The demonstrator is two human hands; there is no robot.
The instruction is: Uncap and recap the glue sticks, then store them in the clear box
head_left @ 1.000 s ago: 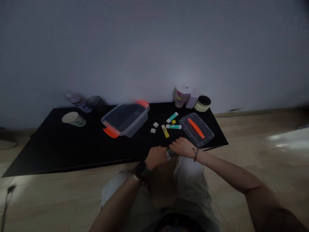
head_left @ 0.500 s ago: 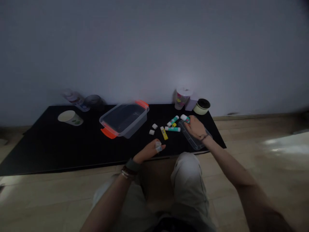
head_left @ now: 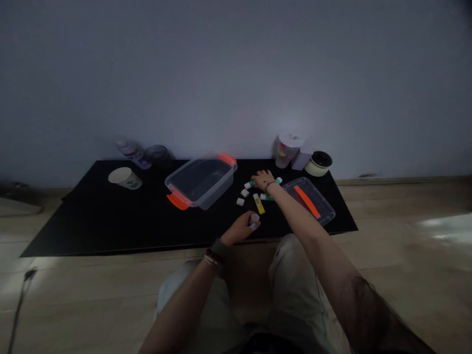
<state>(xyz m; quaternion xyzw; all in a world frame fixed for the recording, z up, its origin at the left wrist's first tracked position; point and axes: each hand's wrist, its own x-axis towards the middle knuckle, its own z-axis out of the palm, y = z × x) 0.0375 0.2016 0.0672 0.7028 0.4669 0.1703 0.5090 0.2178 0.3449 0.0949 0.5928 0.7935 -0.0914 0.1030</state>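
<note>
My right hand [head_left: 263,180] is closed on a green-and-white glue stick [head_left: 250,185], held low over the table behind two small white blocks [head_left: 242,197]. My left hand [head_left: 242,227], near the front edge, is wrapped round a small white cylindrical piece [head_left: 254,218] whose round end shows. Between the hands lies a yellow glue stick [head_left: 259,203]. Under my right wrist another green glue stick [head_left: 266,197] is partly covered, and a further green stick end [head_left: 279,181] shows beyond the wrist.
A clear box [head_left: 206,179] with orange clips stands left of the sticks. Its clear lid [head_left: 323,202] lies at right, under my forearm. Along the back are a tumbler [head_left: 288,151], a cream pot [head_left: 317,166] and a spray can [head_left: 133,153]; a paper cup [head_left: 125,178] lies left.
My right hand has moved left with the glue stick, from over the lid to beside the white blocks, uncovering the lid's orange strip. The left hand keeps its grip; the view has shifted slightly.
</note>
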